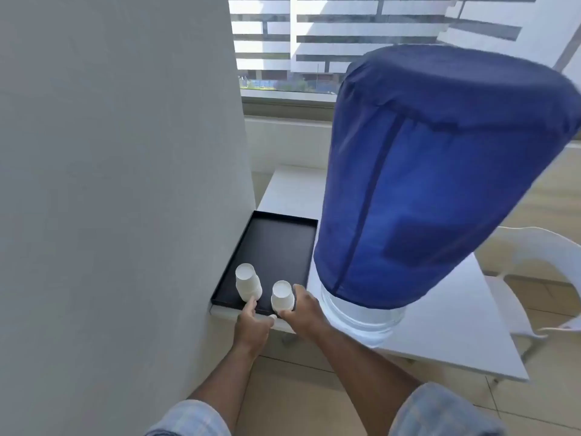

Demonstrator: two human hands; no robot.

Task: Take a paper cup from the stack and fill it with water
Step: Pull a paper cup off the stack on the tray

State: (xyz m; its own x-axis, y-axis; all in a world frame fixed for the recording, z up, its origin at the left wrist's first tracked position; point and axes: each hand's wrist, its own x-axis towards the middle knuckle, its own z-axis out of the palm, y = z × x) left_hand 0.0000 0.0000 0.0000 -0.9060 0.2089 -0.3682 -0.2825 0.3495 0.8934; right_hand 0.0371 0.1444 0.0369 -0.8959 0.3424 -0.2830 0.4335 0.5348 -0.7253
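Note:
Two stacks of white paper cups stand upside down at the near end of a black tray. My left hand touches the base of the left cup stack with its fingertips. My right hand grips the right cup stack around its lower part. Right of the tray stands a large water bottle under a dark blue cloth cover, with its clear base showing below.
The tray and bottle rest on a white table. A grey wall runs close along the left. A white chair stands to the right, and a window is behind. Tan tiled floor lies below.

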